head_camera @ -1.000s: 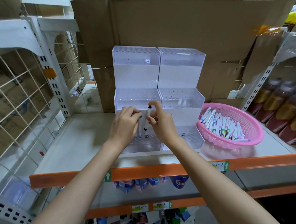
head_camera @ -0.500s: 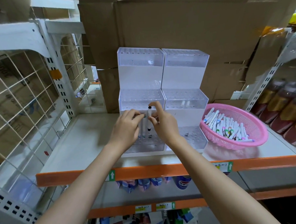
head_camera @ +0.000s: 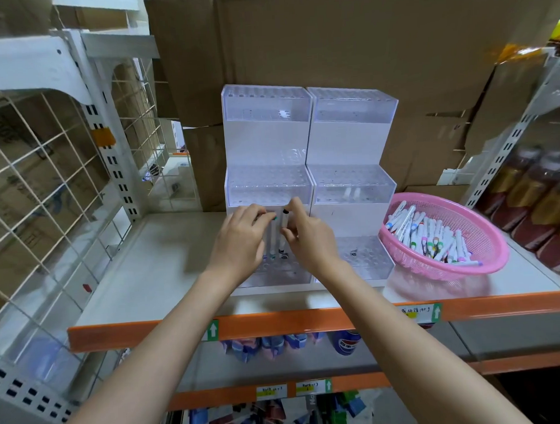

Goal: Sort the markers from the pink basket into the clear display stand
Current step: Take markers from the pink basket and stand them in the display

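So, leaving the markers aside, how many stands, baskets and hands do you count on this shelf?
Stands: 2 (left stand, right stand)
Basket: 1
Hands: 2 (left hand, right hand)
Total: 5

Marker barrels (head_camera: 274,235) half behind the fingers (head_camera: 294,208); blurry bottles (head_camera: 531,195) partly beyond the right edge.

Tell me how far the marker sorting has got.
Barely started. Done: two white markers seem seated in the stand's middle right tier. In hand: left hand grips a green-capped marker, right hand a black-capped marker, at the bottom tier. Left: the basket is heaped with markers.
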Motion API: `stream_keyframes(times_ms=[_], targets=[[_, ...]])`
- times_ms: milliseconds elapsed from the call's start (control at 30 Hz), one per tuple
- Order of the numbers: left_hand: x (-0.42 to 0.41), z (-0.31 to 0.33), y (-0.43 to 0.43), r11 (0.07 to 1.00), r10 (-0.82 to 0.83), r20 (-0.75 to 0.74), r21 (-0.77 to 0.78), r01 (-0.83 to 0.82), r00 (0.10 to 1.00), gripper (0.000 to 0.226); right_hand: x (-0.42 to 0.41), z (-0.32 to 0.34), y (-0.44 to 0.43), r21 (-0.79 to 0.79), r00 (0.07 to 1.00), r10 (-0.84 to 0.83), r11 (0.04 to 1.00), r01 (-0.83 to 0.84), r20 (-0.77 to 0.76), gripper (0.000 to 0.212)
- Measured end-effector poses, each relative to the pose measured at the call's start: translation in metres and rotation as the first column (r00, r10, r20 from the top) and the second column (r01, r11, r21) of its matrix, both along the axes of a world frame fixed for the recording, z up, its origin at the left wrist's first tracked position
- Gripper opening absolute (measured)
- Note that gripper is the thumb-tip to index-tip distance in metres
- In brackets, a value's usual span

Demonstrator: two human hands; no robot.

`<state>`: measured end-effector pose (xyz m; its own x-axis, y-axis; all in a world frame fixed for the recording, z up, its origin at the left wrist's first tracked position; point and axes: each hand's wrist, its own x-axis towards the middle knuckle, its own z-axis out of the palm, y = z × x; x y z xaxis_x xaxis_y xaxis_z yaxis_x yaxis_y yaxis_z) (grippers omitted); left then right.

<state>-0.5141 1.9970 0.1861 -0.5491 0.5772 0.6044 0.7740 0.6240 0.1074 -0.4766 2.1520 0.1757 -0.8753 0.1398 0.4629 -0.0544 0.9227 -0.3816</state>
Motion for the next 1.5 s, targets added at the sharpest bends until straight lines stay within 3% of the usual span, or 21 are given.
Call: stream_keyframes(times_ms=[133, 300, 533, 667, 867, 1267, 1500], targets=[[-0.001, 0.001, -0.001, 1.000, -0.002, 0.000, -0.007, 0.002, 1.000, 0.055, 0.001, 0.000, 0.001, 0.051, 0.998, 0.058, 0.997, -0.059, 0.026, 0.029], [0.000, 0.002, -0.002, 1.000, -0.006, 0.010, -0.020, 0.007, 1.000, 0.055, 0.002, -0.004, -0.001, 0.008, 0.998, 0.060, 0.998, -0.061, 0.037, 0.037], [-0.001, 0.001, -0.002, 0.999, 0.006, 0.012, -0.035, -0.006, 1.000, 0.056, 0.003, 0.006, 0.004, -0.081, 0.997, 0.038, 0.996, -0.043, -0.064, 0.013], [0.000, 0.005, -0.003, 0.997, -0.003, -0.020, -0.074, 0.001, 1.000, 0.054, 0.002, 0.011, 0.003, -0.186, 0.987, 0.075, 0.977, -0.100, -0.139, 0.015], [0.002, 0.003, -0.010, 0.996, 0.036, 0.004, -0.080, -0.036, 0.999, 0.058, 0.002, 0.009, -0.003, -0.216, 0.989, 0.060, 0.972, -0.089, -0.135, 0.007], [0.007, 0.001, -0.008, 0.995, 0.044, -0.001, -0.088, -0.044, 0.999, 0.056, 0.012, 0.017, -0.001, -0.142, 0.998, 0.046, 0.989, -0.050, -0.030, 0.019], [0.021, 0.008, 0.023, 0.996, -0.005, -0.041, -0.094, 0.001, 0.999, 0.050, 0.031, 0.025, 0.026, -0.011, 1.000, -0.019, 1.000, 0.019, 0.025, 0.029]])
